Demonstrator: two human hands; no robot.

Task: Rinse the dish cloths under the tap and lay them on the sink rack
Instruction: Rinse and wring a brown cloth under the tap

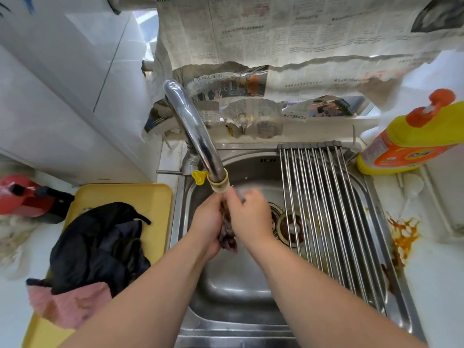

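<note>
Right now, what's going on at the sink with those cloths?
A person holds one bunched cloth between the left hand and the right hand, just under the tap, over the sink. The sink rack has no cloth on it yet. A dark heap and a pink cloth lie on the yellow tray at the left.

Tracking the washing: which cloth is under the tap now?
The dark mottled cloth held by the left hand and right hand below the tap; the black cloth and pink cloth lie on the yellow tray.
</note>
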